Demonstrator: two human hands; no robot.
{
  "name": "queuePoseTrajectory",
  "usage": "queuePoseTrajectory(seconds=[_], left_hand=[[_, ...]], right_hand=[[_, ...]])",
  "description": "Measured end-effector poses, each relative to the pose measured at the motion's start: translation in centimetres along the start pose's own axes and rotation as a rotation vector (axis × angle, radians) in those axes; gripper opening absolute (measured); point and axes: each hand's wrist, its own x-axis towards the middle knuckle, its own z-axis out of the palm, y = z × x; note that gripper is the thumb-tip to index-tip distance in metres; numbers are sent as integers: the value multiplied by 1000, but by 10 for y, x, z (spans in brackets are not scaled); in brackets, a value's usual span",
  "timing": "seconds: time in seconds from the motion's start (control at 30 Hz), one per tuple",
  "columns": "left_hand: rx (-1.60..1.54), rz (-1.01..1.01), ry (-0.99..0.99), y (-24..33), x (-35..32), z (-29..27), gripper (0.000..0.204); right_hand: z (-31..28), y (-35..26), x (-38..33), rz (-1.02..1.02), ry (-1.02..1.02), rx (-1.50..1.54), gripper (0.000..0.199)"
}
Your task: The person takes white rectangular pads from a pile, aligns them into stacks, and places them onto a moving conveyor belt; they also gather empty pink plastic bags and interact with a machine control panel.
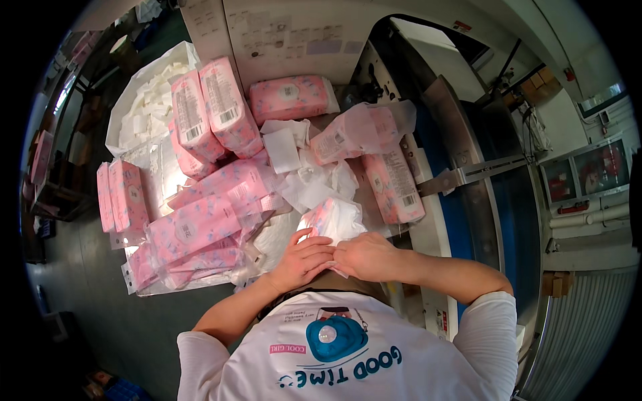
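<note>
At table's near edge, left hand (302, 257) & right hand (364, 256) press together, fingers closed on a half-filled pink-white tissue pack (329, 220), w/ sealed pink packs (200, 224) piled just left, conveyor (508, 200) at right.

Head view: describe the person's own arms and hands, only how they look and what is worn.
Both forearms are bare. The left hand and right hand wear no gloves, and no rings or watch show. Short white sleeves end above the elbows, belonging to a white shirt with a teal graphic and lettering on it.
</note>
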Motion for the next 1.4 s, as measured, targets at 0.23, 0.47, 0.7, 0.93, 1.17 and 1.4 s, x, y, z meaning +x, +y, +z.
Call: queuePoseTrajectory(seconds=[0.23,0.47,0.7,0.93,1.17,1.4], left_hand=[[-31,-229,76,-18,-24,-27,15],[-30,-122,124,-13,-6,-18,17],[50,-26,107,-4,4,-11,21],[66,-19,197,-9,-2,-12,27],[34,-44,206,-11,-3,-13,24],[55,20,125,-7,16,3,19]], right_hand=[[-16,35,-47,8,327,275,13],[-16,42,-19,433,822,613,29],[-36,56,18,371,777,457,14],[-36,75,3,419,955,1093,10],[-76,81,-31,-296,794,2076,20],[-31,103,-72,569,1314,1248,22]])
